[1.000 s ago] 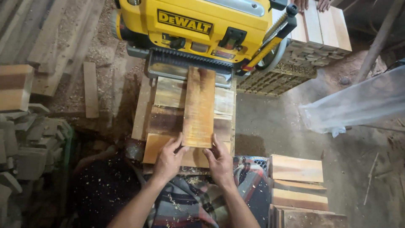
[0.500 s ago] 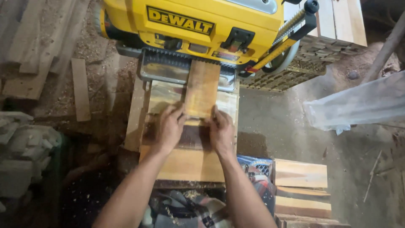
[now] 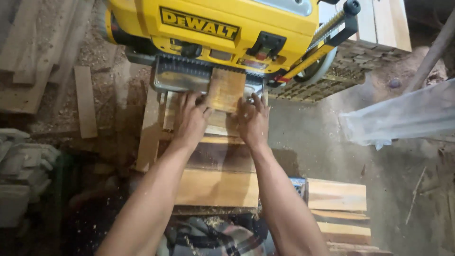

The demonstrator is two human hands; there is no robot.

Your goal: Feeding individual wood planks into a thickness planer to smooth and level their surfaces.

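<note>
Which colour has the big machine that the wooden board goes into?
The machine is yellow with black parts; the head view shows it best.

A long black label [image 3: 199,23] with yellow lettering runs across the yellow planer [image 3: 142,19] front, upper middle. Below it, near the mouth, sits a small reddish strip label [image 3: 254,63] (too small to make out). Low down, between the boards, a corner of a blue printed package [image 3: 298,186] peeks out.
</note>
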